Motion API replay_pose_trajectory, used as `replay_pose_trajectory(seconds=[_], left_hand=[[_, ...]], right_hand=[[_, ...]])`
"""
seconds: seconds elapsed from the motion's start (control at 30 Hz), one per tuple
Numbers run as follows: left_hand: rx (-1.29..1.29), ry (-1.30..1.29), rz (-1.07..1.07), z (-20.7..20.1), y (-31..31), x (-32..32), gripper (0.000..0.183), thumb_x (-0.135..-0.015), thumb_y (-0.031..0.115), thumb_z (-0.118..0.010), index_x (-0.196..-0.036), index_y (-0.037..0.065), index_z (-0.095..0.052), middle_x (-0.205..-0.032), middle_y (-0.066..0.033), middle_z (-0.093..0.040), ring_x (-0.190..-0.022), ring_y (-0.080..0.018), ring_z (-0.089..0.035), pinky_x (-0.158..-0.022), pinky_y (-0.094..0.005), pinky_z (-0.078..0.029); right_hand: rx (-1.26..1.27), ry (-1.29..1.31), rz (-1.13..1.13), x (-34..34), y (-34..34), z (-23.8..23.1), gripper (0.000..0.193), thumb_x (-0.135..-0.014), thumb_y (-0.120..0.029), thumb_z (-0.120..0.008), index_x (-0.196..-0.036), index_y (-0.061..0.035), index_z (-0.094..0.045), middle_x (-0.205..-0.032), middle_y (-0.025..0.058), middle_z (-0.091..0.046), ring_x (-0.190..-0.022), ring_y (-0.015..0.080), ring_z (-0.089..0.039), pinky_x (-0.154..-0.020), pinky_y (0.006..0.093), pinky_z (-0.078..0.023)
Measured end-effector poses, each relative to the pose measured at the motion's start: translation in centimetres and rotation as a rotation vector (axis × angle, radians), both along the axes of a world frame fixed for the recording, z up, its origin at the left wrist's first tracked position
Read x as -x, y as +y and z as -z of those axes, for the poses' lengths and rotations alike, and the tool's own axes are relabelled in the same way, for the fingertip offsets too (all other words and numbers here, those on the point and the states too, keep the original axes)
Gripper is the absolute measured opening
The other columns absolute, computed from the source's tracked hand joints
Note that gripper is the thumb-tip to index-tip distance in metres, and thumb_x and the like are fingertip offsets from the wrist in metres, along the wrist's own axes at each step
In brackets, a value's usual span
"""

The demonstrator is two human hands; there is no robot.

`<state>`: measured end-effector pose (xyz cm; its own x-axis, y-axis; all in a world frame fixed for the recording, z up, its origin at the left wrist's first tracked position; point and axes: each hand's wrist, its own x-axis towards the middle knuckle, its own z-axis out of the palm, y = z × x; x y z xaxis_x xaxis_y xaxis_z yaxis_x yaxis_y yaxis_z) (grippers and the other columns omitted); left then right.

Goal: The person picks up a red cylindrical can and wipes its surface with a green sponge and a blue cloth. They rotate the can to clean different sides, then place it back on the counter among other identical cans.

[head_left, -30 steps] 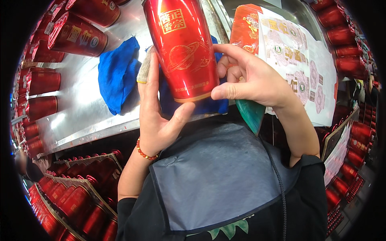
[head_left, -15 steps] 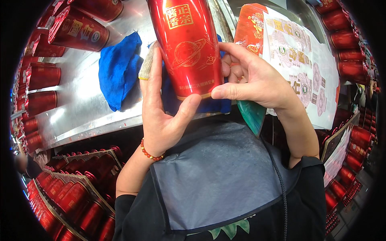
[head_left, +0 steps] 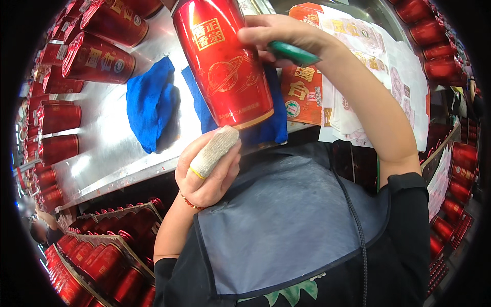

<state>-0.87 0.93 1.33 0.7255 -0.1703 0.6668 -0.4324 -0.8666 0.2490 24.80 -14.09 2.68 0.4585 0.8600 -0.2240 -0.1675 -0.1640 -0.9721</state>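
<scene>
A glossy red bottle with gold print leans at a tilt over a blue cloth, its gold-rimmed base toward me. At that base is my left hand, its fingers curled, with a knitted finger sleeve reaching the rim; anything inside its curl is hidden. My right hand lies against the bottle's upper right side. A green flat scraper-like piece sticks out from that hand's grip toward the wrist. The bottle's top is cut off by the picture's edge.
A second blue cloth lies crumpled on the metal table. Several red canisters line the left side. At the right are printed sheets over a red printed card. Crates of red canisters stand below the table.
My left hand has come down from the bottle's side to its base, and its fingers have curled. My right hand has moved up along the bottle with the green piece. The bottle has tilted more.
</scene>
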Motion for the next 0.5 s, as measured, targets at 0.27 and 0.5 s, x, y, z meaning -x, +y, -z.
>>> replay_pose_trajectory(seconds=[0.27, 0.5], left_hand=[[-0.089, -0.080, 0.079, -0.9, 0.0, -1.7, 0.030, -0.067, -0.004, -0.081, -0.097, 0.003, -0.080, -0.109, -0.0097, -0.073, -0.103, -0.0282, -0.068, -0.081, -0.0336, -0.060], [0.016, -0.001, -0.159, -0.5, -1.5, -2.6, 0.056, -0.068, 0.010, -0.088, -0.122, 0.003, -0.072, -0.130, -0.0133, -0.066, -0.117, -0.0313, -0.059, -0.100, -0.0396, -0.048]], right_hand=[[0.334, -0.506, -0.024, 0.7, 2.7, -3.7, 0.107, -0.061, -0.071, -0.086, -0.127, 0.0093, -0.063, -0.110, 0.0205, -0.072, -0.097, 0.0281, -0.073, -0.085, 0.0355, -0.057], [0.150, -0.282, 0.087, 0.2, 0.9, -1.4, 0.113, -0.067, -0.073, -0.084, -0.136, 0.0120, -0.056, -0.121, 0.0232, -0.067, -0.106, 0.0267, -0.069, -0.089, 0.0326, -0.055]])
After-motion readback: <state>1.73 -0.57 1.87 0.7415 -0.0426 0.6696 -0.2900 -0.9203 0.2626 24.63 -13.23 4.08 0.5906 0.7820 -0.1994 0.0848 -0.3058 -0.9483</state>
